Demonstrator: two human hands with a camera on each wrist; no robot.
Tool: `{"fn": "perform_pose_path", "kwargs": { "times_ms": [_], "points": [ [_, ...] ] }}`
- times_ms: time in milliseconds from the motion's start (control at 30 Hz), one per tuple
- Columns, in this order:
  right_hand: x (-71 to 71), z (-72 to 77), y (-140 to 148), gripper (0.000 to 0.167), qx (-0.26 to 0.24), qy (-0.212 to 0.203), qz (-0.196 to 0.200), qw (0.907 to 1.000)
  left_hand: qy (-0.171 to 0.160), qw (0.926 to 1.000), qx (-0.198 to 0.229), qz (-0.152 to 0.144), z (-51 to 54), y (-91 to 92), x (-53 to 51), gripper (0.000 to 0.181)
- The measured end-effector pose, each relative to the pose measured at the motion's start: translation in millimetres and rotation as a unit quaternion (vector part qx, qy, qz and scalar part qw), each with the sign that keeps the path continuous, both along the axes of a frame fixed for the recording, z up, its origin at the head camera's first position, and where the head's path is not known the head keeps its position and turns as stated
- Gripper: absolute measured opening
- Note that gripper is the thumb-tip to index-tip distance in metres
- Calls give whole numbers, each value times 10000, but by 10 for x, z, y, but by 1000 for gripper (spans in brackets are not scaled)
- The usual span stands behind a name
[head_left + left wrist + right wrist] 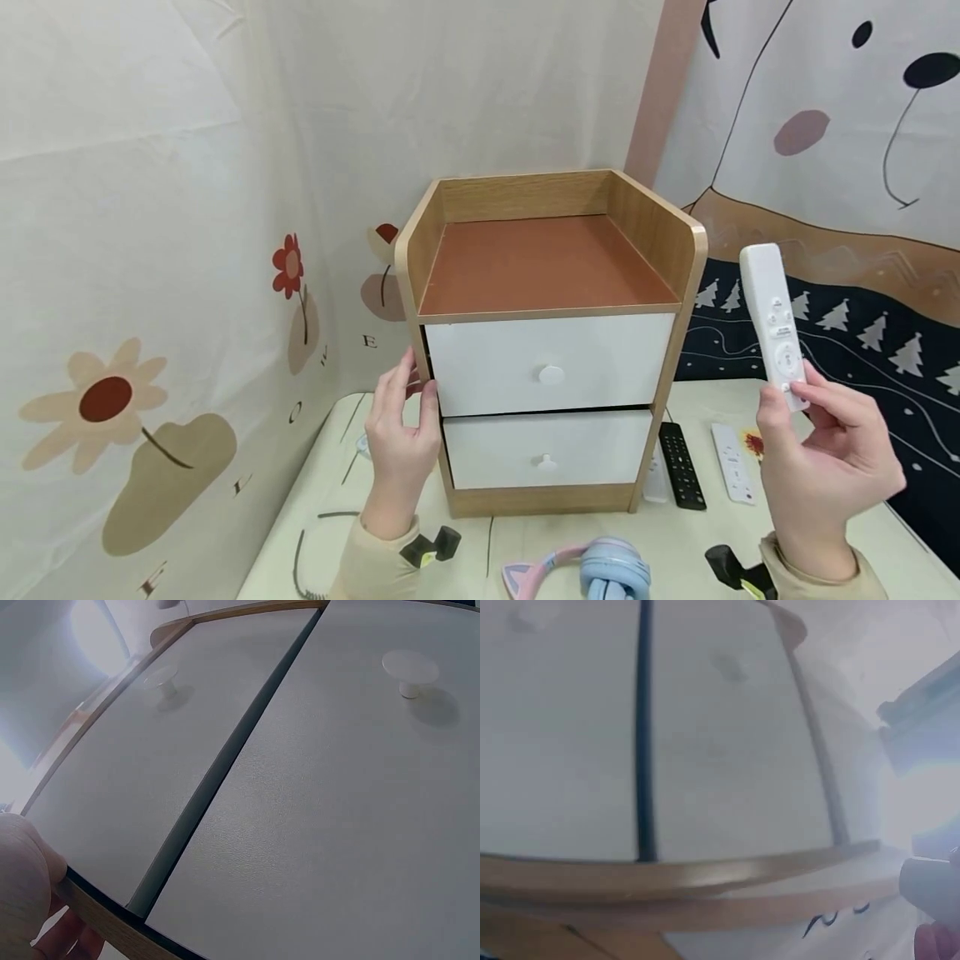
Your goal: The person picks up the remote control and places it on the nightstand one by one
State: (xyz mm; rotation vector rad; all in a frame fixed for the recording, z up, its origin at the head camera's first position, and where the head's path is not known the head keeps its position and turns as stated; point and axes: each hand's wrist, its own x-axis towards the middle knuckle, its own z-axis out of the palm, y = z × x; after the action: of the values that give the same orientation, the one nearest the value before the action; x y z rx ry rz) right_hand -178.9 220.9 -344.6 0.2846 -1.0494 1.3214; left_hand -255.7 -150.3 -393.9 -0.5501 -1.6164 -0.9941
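My right hand (832,454) holds a white game controller (772,321) by its lower end, tilted upright in the air to the right of the cabinet. Its buttons face the head camera. In the right wrist view only the end of the controller (928,889) and a bit of finger show at the right edge. A small wooden cabinet (547,500) with two white drawers stands on the table, its brown top tray (555,262) bare. Against the cabinet's left side rests my left hand (405,425), fingers fairly straight, thumb near the front edge.
Right of the cabinet lie a black remote (681,467), a white remote (732,464) and another pale one (656,477), partly hidden. Blue and pink cat-ear headphones (615,567) lie in front. A dark cable (298,558) is at the left. Printed cloth (487,92) hangs behind.
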Motion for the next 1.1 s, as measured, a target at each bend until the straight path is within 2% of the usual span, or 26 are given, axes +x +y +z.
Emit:
{"fn": "perform_pose_path", "kwargs": {
  "times_ms": [167, 300, 433, 533, 700, 800, 1100],
  "points": [
    [1, 216, -246, 26, -138, 782, 461, 9958, 34, 10000, 3, -6, -8, -2, -4, 57],
    [-16, 343, -457, 27, 198, 986, 711, 9924, -23, 10000, -19, 21, -17, -7, 11, 58],
    [-80, 368, -575, 27, 1049, 546, 559, 9914, -37, 10000, -26, 41, -24, -16, 25, 59],
    [-134, 355, -615, 25, 1757, -67, 238, 9841, -8, 10000, -12, 32, -25, -15, 20, 58],
    [-185, 398, -669, 23, 2728, -926, -168, 9575, 23, 10000, 7, 18, -24, -4, -5, 57],
    [-215, 457, -718, 22, 3133, -1123, -343, 9424, 27, 10000, 2, 41, -24, 0, -14, 57],
    [-292, 585, -863, 24, 3760, -1527, -885, 9097, -44, 9999, -49, 135, -27, -5, 10, 59]
  ]
}}
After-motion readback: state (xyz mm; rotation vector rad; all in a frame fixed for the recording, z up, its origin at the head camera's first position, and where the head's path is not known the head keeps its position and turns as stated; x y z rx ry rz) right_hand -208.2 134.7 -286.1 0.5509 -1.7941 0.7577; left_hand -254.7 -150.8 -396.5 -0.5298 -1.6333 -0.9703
